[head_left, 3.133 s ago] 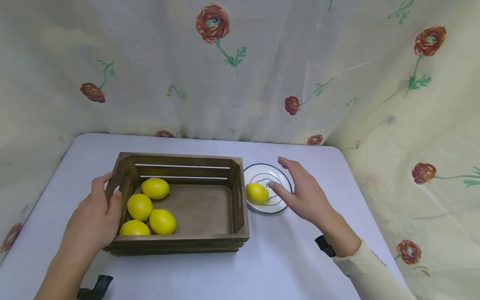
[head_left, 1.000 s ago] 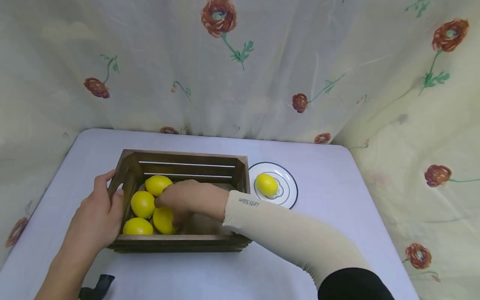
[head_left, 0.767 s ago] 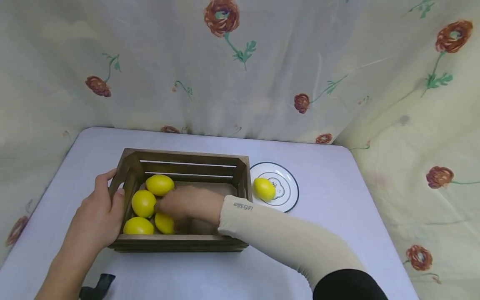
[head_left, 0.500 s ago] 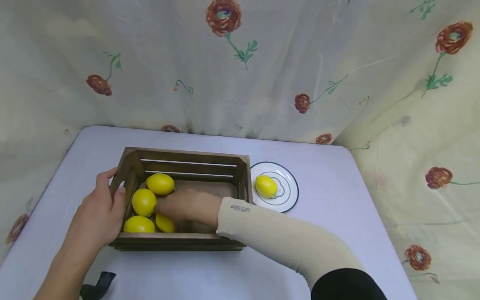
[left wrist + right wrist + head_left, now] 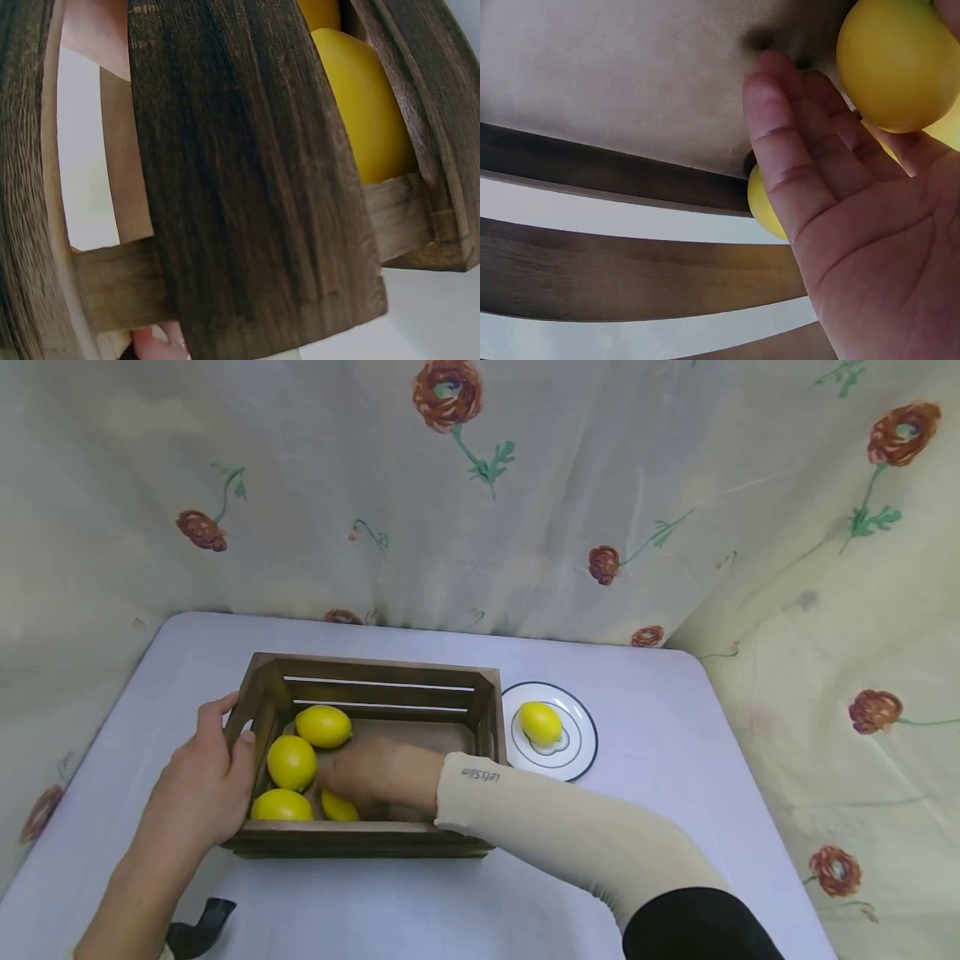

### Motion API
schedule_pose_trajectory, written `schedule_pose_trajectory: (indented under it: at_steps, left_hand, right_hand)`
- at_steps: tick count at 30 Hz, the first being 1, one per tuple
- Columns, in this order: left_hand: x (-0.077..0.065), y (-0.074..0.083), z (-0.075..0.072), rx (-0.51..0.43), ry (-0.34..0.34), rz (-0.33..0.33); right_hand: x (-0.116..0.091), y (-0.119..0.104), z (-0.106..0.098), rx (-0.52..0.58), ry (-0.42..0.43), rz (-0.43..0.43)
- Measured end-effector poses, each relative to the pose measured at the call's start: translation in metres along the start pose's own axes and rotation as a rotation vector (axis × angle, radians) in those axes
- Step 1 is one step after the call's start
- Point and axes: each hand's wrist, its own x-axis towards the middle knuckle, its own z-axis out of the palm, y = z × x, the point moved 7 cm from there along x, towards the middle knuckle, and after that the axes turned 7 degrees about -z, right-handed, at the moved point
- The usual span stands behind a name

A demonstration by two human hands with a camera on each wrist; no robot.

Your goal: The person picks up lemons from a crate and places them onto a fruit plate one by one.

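Note:
My left hand (image 5: 201, 781) grips the left end of a brown slatted wooden crate (image 5: 375, 843), fingers at the end wall and thumb over its edge. Inside the crate, my right hand (image 5: 375, 768) reaches down at the front lemon (image 5: 339, 807), partly hiding it. In the right wrist view that lemon (image 5: 900, 64) lies between the thumb side and the fingers (image 5: 784, 154), which are nearly straight and close together. Three other lemons sit along the crate's left side: a back one (image 5: 323, 727), a middle one (image 5: 292, 762) and a front-left one (image 5: 282, 805).
Right of the crate, a white plate (image 5: 573, 760) with a dark rim bears one lemon (image 5: 540, 723). Both stand on a table (image 5: 360, 910) with a white cover. A flowered curtain (image 5: 300, 468) hangs behind. The right sleeve (image 5: 570, 827) crosses the crate's right wall.
My right hand has gone from beside the plate into the crate, at the front lemon, and stayed there. The lemon on the plate has rocked slightly. My left hand keeps its grip.

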Motion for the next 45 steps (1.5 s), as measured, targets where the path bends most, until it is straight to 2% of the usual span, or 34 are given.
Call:
schedule_pose_trajectory:
  at_steps: [10,18,28,36,40,45]
  left_hand:
    - [-0.005,-0.001,0.000,0.001,0.005,-0.010]
    - [-0.009,0.001,0.002,-0.009,0.012,-0.017]
    - [-0.007,0.002,0.000,-0.009,0.017,-0.005]
    - [-0.007,0.001,0.001,-0.005,0.016,-0.008]
    - [-0.007,-0.001,0.000,-0.001,0.021,-0.005]
    - [-0.006,0.001,0.001,-0.005,0.019,-0.002]
  right_hand:
    - [-0.002,-0.002,0.003,0.030,-0.002,-0.010]
    - [-0.006,0.000,0.001,0.118,0.010,0.007]
    - [-0.017,0.007,-0.012,0.066,0.014,0.021]
    - [-0.048,0.015,-0.033,0.074,0.110,0.008]
    - [-0.069,0.018,-0.044,0.082,0.146,0.015]
    - [-0.100,0.031,-0.051,0.146,0.225,0.043]
